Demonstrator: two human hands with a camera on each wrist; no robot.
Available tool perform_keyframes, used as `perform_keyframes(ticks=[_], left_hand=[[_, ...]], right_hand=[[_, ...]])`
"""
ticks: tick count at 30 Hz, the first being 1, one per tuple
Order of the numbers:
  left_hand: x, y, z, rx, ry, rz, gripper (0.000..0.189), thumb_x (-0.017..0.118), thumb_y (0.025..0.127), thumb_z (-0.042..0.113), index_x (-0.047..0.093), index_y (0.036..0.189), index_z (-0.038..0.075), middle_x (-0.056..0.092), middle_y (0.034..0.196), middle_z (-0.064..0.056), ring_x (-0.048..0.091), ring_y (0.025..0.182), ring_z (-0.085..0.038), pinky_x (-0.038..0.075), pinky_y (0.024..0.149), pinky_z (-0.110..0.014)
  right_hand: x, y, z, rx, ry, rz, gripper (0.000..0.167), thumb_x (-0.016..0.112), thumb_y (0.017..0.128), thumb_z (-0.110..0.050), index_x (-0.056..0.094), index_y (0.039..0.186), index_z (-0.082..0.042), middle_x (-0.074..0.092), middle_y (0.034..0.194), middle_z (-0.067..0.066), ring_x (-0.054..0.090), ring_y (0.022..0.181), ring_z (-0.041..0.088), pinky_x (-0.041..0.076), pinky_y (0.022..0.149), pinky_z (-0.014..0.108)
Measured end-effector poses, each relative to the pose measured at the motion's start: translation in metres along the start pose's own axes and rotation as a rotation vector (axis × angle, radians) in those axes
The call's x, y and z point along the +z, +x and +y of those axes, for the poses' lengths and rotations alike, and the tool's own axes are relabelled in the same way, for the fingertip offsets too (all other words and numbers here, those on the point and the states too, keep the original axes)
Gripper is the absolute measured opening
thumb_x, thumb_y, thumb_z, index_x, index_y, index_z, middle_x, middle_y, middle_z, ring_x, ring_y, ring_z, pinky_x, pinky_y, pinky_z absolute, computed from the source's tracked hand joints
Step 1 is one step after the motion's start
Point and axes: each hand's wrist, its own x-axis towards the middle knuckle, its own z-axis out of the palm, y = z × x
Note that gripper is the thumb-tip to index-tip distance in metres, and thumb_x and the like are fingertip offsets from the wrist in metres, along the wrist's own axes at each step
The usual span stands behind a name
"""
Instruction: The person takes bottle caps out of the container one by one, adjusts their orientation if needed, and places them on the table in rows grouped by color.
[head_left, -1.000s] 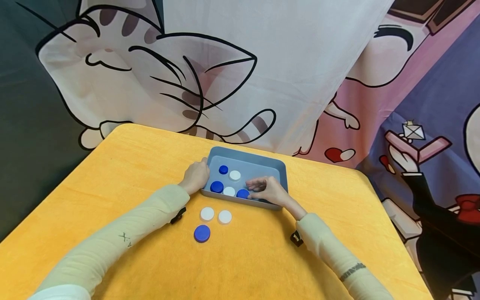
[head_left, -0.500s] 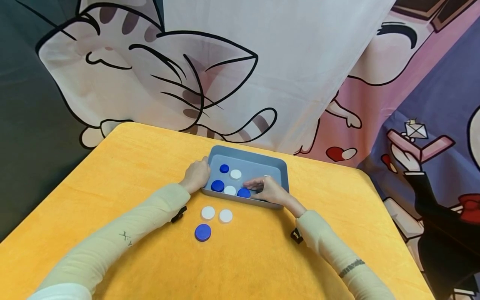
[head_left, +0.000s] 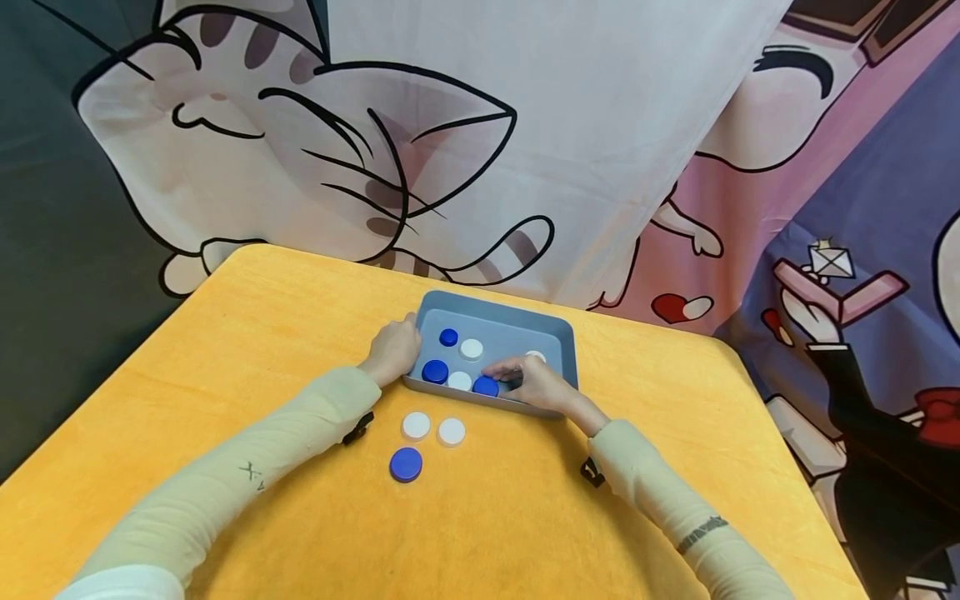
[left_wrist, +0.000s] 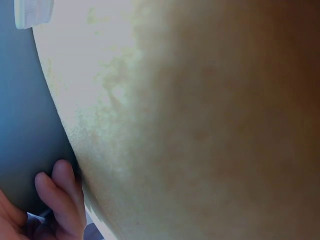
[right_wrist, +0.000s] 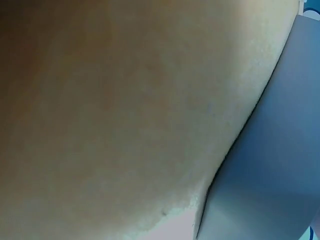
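Blue caps show only in head view.

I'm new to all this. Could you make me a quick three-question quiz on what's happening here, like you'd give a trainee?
1. How many caps lie on the yellow table, outside the tray?
2. True or false: the left hand is well away from the tray.
3. Which colour is the cap nearest the right hand's fingertips? A) white B) blue C) red

Key:
1. Three: two white, one blue.
2. False; it holds one of the tray's short sides.
3. B; a blue cap inside the tray.
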Motion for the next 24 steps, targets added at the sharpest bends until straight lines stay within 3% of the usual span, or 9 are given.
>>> perform_keyframes(ticks=[4,15,24], left_hand=[[0.0004,0.0003,0.0007,-0.009,-0.001,-0.007,0.033,0.036,0.102,0.014,0.047,0.127,-0.004,0.065,0.091,-0.020,0.065,0.078,-0.027,0.055,0.073,-0.039],[-0.0003,0.0002,-0.0002,0.007,0.018,0.004,0.037,0.037,0.102,0.014,0.045,0.132,-0.005,0.066,0.102,-0.025,0.068,0.092,-0.035,0.056,0.079,-0.045],[-0.0001,-0.0003,0.0000,0.010,0.014,-0.004,0.036,0.036,0.102,0.014,0.045,0.131,-0.006,0.066,0.101,-0.024,0.068,0.088,-0.032,0.056,0.080,-0.044]], right_hand=[[-0.0004,-0.0002,0.0010,-0.004,-0.017,-0.008,0.036,0.072,0.081,-0.001,0.068,0.117,-0.005,0.070,0.116,0.011,0.066,0.109,0.024,0.052,0.093,0.036],[-0.0003,-0.0010,-0.0026,-0.003,-0.044,-0.013,0.035,0.072,0.082,-0.002,0.068,0.117,-0.005,0.070,0.116,0.010,0.065,0.110,0.023,0.051,0.095,0.036],[-0.0007,-0.0029,-0.0031,-0.008,-0.041,0.004,0.034,0.072,0.082,-0.002,0.068,0.116,-0.005,0.070,0.114,0.011,0.067,0.106,0.023,0.052,0.092,0.035]])
